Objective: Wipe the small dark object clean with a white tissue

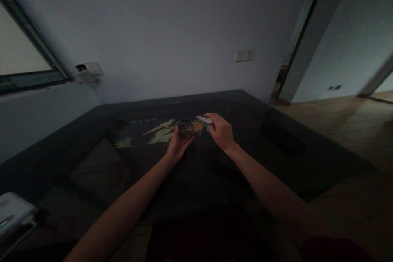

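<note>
My left hand [177, 145] is closed around a small clear glass [185, 128], held above a dark glass-topped table [276, 159]. Just to its right, my right hand [220, 130] pinches a crumpled white tissue [204, 120] close to the rim of the glass. Under both hands the table top shows a pale leaf-and-flower pattern [161, 134]. The room is dim and details of the glass are hard to make out.
A white device with a cable [12, 213] lies at the table's near left edge. Wall sockets [89, 71] sit at the back left, another socket pair [245, 55] on the far wall. A window [21, 49] is on the left, a wooden floor [344, 123] on the right.
</note>
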`<state>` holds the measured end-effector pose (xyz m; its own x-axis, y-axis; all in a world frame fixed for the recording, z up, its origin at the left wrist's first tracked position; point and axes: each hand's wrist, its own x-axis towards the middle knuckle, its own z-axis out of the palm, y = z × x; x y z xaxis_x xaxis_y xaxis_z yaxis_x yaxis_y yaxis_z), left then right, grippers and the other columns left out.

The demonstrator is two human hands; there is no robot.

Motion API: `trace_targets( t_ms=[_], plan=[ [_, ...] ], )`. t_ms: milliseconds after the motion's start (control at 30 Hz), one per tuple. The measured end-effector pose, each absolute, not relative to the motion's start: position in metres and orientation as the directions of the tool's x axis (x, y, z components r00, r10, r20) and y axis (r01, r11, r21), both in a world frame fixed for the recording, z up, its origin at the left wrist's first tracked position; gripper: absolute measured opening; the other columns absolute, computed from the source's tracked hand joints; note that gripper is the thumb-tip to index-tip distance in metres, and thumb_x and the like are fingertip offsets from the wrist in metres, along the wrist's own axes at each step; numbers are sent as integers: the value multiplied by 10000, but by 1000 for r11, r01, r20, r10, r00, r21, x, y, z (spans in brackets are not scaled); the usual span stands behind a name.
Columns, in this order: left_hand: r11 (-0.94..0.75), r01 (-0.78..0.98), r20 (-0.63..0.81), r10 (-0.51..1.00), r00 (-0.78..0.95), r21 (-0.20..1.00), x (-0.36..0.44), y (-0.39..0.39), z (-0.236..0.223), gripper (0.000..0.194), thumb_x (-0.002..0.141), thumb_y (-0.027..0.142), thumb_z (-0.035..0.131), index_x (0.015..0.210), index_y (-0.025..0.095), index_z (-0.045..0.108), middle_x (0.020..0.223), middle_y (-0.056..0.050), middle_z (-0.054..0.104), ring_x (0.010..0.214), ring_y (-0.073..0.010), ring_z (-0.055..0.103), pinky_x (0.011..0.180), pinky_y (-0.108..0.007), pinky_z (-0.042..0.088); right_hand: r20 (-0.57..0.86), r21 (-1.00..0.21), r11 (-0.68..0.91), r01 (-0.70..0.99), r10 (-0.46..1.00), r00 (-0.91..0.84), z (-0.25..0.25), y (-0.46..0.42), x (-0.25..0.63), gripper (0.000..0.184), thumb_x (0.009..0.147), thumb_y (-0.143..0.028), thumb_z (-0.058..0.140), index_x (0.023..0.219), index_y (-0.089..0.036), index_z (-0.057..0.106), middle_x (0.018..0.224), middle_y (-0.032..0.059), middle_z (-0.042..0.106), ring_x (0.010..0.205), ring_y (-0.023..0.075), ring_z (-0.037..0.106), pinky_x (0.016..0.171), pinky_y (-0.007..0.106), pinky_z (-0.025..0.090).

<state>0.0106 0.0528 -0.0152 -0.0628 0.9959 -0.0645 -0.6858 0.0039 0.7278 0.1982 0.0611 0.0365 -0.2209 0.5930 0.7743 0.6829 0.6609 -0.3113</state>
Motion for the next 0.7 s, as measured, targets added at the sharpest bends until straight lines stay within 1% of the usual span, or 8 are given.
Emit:
trace_targets(
  t_ms=[100,267,333,433,500,600,633,700],
  plan=[
    [19,-694,-44,999,-18,720,12,54,-18,378,897,440,550,1207,224,550,1083,-93,675,965,-225,675,901,-373,521,733,-265,633,728,622,-275,32,60,193,267,851,-101,475,1058,-189,618,974,63,695,877,200,645,789,307,476],
    [34,-660,-25,999,24,750,17,51,-20,307,895,385,574,1159,230,593,1059,-61,683,905,-164,659,794,-265,538,678,-42,727,686,525,-515,25,53,180,204,846,-109,517,984,-176,652,1058,78,690,1016,217,599,852,312,437],
    [17,-650,-8,1000,18,760,17,50,-20,308,887,379,588,1158,234,599,1052,-49,681,884,-145,648,748,-231,531,621,9,746,665,518,-589,24,50,176,189,842,-125,542,979,-172,663,1055,78,687,1034,228,579,871,327,427],
    [-37,-632,45,999,-2,775,17,49,-20,345,864,385,617,1169,225,595,1110,-61,664,920,-156,638,748,-235,526,537,34,768,639,525,-660,24,48,173,163,862,-193,568,983,-160,673,1034,91,689,1059,249,557,911,367,405],
    [-59,-614,64,998,-14,787,16,49,-20,369,847,395,634,1170,223,593,1155,-76,649,948,-174,635,757,-252,525,496,34,794,606,513,-700,25,49,173,242,890,-313,577,1047,-148,659,1058,119,685,1098,266,542,941,405,391],
    [-68,-602,49,998,-47,796,15,49,-20,367,836,394,645,1157,225,594,1156,-83,649,967,-188,635,794,-279,525,444,11,832,554,493,-748,23,55,176,533,815,-495,655,1190,-123,586,1135,165,660,1143,277,542,1006,447,367],
    [-73,-602,44,997,-64,795,15,50,-20,363,835,390,647,1154,226,593,1146,-81,652,969,-186,636,808,-284,525,424,5,843,538,486,-764,23,57,178,616,767,-514,699,1220,-119,562,1175,176,645,1170,279,535,1042,460,345],
    [-77,-600,31,996,-87,796,13,50,-21,371,829,389,655,1160,233,590,1124,-69,659,948,-173,643,808,-280,528,375,14,865,501,461,-805,21,61,183,703,698,-477,773,1262,-136,528,1293,181,585,1264,294,478,1107,506,274]
  ],
)
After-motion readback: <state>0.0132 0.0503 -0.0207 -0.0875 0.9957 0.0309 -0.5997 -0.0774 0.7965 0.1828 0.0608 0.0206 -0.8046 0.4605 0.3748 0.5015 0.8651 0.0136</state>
